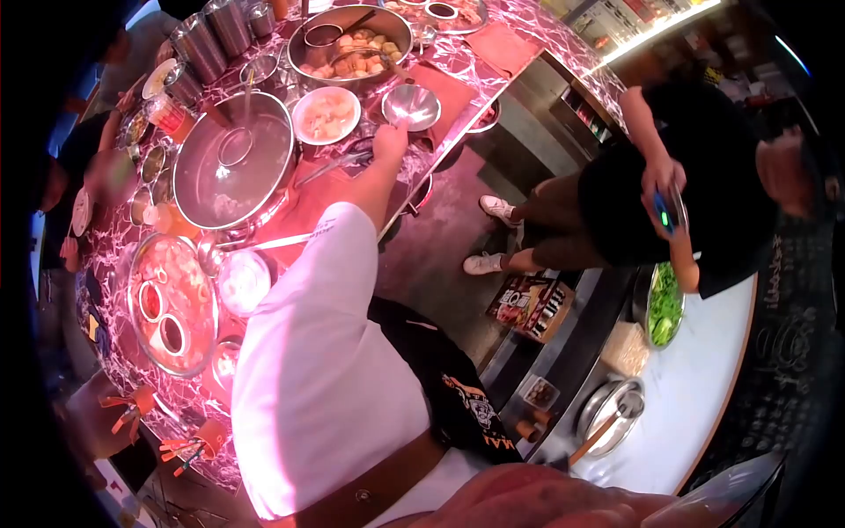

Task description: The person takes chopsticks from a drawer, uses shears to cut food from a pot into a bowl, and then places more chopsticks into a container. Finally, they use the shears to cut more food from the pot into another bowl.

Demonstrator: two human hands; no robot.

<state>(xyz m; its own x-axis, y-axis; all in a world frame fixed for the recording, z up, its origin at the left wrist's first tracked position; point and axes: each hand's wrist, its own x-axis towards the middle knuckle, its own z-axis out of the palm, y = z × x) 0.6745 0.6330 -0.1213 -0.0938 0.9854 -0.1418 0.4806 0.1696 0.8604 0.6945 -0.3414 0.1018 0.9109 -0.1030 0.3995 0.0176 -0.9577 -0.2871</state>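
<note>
My left hand [389,141] reaches out on a white-sleeved arm over the purple marbled counter [458,62]. Its fingers are curled at the near rim of a small shiny metal bowl [412,104]. A white bowl of pale dumplings [326,114] sits just left of that hand, and metal tongs [334,163] lie beside my wrist. My right hand [546,506] is a blurred patch of skin at the bottom edge, very close to the camera; its fingers cannot be made out.
A large steel pot with a ladle [233,163] and a red soup pan [172,304] stand on the left. A tray of fried pieces [352,44] is farther off. A person in black [669,202] holds a phone beside a bowl of greens [664,304].
</note>
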